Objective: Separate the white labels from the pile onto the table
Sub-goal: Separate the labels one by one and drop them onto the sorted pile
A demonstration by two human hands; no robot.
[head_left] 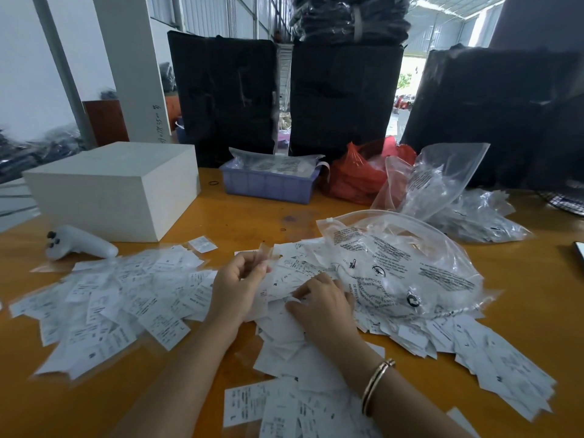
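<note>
White printed labels lie in heaps on the orange table (246, 216). One spread of labels (120, 298) covers the left side. A thicker pile of labels (294, 273) sits in the middle and runs under a large clear plastic bag (401, 263). My left hand (240, 279) is raised just above the pile and pinches a small clear sleeve (267, 252) at its fingertips. My right hand (322, 303), with a bracelet on the wrist, rests on the pile with fingers curled over a label. More labels (294, 406) lie near the front edge.
A white box (117, 188) and a white controller (79, 243) stand at the left. A blue tray (268, 183), a red bag (357, 175) and clear bags (442, 181) sit behind the pile. Black bundles (227, 96) line the back.
</note>
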